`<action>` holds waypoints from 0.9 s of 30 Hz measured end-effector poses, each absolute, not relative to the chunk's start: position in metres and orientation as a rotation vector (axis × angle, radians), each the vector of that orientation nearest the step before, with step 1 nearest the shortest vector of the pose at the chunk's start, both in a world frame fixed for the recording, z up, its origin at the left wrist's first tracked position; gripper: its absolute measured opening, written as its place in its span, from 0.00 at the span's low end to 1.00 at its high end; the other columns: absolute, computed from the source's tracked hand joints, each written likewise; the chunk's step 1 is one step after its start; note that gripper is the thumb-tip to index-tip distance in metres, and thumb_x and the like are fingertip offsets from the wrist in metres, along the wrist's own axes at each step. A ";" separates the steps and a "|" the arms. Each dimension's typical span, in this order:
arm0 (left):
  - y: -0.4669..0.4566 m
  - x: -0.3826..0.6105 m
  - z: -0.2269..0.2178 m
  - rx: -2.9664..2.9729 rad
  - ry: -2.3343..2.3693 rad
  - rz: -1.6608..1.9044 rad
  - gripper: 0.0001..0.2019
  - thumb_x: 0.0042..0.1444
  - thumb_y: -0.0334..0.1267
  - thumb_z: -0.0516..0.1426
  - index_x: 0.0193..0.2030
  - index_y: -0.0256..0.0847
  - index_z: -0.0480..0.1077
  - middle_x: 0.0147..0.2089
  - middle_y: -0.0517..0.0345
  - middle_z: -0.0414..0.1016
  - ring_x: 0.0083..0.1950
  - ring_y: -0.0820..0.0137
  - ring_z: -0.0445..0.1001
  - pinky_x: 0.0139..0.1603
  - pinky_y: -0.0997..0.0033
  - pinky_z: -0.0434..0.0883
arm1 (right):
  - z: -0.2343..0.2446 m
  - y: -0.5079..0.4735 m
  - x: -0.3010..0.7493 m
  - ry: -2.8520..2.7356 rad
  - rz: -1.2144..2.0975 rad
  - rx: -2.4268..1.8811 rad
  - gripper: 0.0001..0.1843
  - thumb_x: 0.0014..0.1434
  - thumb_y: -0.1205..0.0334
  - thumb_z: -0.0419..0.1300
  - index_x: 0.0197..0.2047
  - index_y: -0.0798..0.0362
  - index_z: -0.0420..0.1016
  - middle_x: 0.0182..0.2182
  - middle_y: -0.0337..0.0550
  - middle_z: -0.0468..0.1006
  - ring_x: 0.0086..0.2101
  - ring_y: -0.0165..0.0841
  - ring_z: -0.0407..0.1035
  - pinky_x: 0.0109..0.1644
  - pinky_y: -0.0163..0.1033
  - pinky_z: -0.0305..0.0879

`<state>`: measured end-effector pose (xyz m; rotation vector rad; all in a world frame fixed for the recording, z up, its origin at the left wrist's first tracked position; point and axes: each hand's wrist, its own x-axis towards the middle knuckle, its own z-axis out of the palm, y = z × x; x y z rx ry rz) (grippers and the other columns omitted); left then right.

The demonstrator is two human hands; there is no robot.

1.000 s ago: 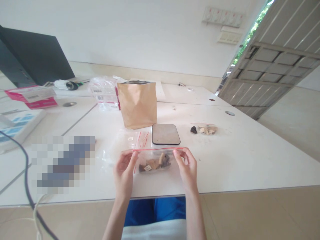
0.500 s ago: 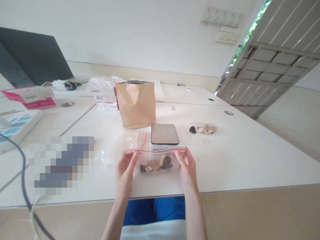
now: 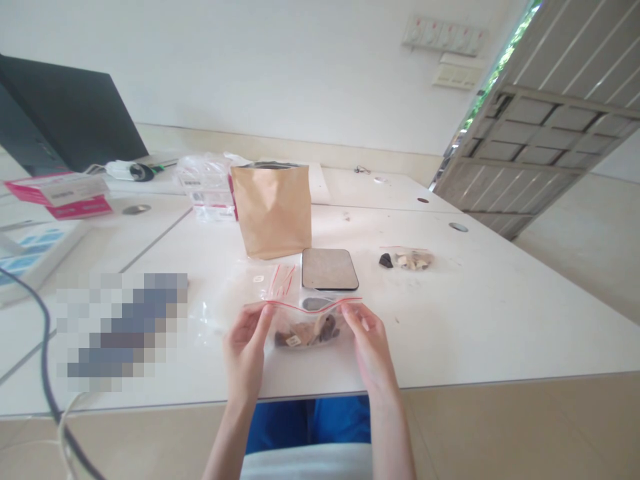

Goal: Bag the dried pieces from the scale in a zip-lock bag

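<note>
Both hands hold a clear zip bag [image 3: 306, 325] of small stones just above the worktop [image 3: 475, 320]: the left hand [image 3: 245, 343] and right hand [image 3: 367, 340] each pinch a top corner. The red-edged mouth gapes in the middle. If the bag tips, stones could likely spill onto the worktop.

Bright, soft daylight, perhaps from the doorway; edges bend.

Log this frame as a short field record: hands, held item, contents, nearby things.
left hand: pinches left top corner of zip bag
right hand: pinches right top corner
zip bag: clear, red seal line, mouth gaping in the middle
contents: brown, tan and dark lumps
scale: flat, just behind the bag
paper pouch: upright, behind scale
second filled bag: right of scale
table: white
</note>
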<state>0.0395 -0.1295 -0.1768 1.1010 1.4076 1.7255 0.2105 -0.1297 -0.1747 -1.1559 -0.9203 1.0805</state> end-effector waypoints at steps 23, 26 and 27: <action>-0.126 0.040 -0.186 1.074 1.213 1.615 0.15 0.54 0.51 0.59 0.31 0.39 0.72 0.32 0.58 0.75 0.37 0.73 0.72 0.40 0.78 0.67 | -0.183 -0.126 0.212 -0.949 1.084 -1.132 0.16 0.54 0.48 0.64 0.40 0.50 0.79 0.41 0.41 0.80 0.40 0.36 0.70 0.44 0.38 0.63; -0.127 0.039 -0.184 1.061 1.238 1.613 0.14 0.51 0.50 0.62 0.31 0.39 0.73 0.31 0.59 0.75 0.36 0.73 0.71 0.38 0.78 0.67 | -0.183 -0.127 0.213 -1.018 1.131 -1.117 0.16 0.56 0.48 0.61 0.40 0.50 0.80 0.42 0.43 0.81 0.43 0.38 0.71 0.47 0.39 0.64; -0.128 0.039 -0.183 1.054 1.241 1.620 0.14 0.51 0.50 0.62 0.31 0.39 0.73 0.31 0.59 0.75 0.36 0.73 0.71 0.37 0.78 0.67 | -0.182 -0.128 0.214 -1.041 1.135 -1.122 0.16 0.56 0.47 0.61 0.40 0.50 0.80 0.41 0.43 0.81 0.44 0.38 0.71 0.48 0.40 0.63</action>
